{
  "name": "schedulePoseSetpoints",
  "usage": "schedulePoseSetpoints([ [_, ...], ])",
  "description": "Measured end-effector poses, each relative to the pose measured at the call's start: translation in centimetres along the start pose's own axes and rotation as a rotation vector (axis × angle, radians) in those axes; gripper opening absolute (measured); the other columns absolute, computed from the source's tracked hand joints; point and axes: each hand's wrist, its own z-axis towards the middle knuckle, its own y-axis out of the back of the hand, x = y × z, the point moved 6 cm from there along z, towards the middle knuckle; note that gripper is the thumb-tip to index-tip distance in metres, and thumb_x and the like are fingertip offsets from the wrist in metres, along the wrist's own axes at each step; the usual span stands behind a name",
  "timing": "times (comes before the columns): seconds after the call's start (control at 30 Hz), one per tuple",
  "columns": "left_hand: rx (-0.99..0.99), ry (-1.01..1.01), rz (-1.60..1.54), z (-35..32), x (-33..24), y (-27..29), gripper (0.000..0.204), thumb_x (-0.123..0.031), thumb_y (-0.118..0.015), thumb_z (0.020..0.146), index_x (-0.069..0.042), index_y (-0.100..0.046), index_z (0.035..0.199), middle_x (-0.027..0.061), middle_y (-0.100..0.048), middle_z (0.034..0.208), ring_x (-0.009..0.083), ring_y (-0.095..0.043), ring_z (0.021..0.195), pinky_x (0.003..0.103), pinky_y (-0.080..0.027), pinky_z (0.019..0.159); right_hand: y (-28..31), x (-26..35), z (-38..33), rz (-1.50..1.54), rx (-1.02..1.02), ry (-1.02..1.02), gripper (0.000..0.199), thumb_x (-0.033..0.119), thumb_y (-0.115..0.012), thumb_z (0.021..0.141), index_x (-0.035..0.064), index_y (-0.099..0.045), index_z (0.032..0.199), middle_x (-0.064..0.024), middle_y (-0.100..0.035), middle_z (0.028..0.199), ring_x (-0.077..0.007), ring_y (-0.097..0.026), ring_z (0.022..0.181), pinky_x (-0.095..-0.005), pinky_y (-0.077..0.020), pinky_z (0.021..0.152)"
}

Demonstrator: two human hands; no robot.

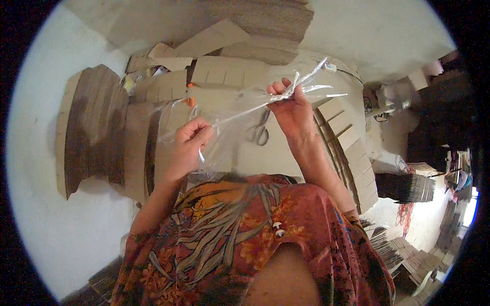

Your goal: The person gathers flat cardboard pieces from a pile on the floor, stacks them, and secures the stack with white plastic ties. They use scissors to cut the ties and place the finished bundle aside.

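Observation:
A length of clear, shiny plastic film is stretched between my two hands in front of my chest. My left hand is closed in a pinch on its lower left part, and a short end sticks out below the fingers. Higher up and to the right, my right hand is closed on the gathered film, with several glossy strips fanning out past the fingertips. Thin, loose film hangs below and around my left hand. Beneath the film, a pair of scissors lies on the pale work surface, its blades partly hidden by my right hand.
Slotted cardboard pieces lie along the far side, and a tall cardboard stack stands at the left. More slotted cardboard leans at the right. An orange object sits beyond my left hand. A white power socket trails a cable.

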Motion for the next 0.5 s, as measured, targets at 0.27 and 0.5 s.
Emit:
schedulePoseSetpoints([
  [0.27,-0.081,-0.195,0.279,-0.4,-4.2,-2.6,0.011,-0.012,-0.056,0.081,-0.001,-0.057,0.082,0.0018,-0.052,0.068,0.0094,-0.047,0.062,0.024,-0.04,0.057,-1.9,-0.2,0.2,-0.049,-0.021,-0.013,0.037,0.037,-0.034,0.091,0.0064,-0.044,0.109,-0.0168,-0.057,0.1,-0.0311,-0.054,0.096,-0.0433,-0.0408,0.085],
  [0.5,-0.179,-0.607,0.404,2.2,-5.7,-4.9,0.011,-0.006,-0.061,0.072,-0.003,-0.057,0.081,0.0063,-0.052,0.07,0.0168,-0.053,0.065,0.027,-0.043,0.061,-2.6,-1.1,-0.7,-0.035,0.104,-0.121,0.035,0.037,-0.034,0.091,0.0082,-0.048,0.106,-0.0163,-0.058,0.099,-0.0311,-0.055,0.094,-0.0427,-0.0412,0.084],
])
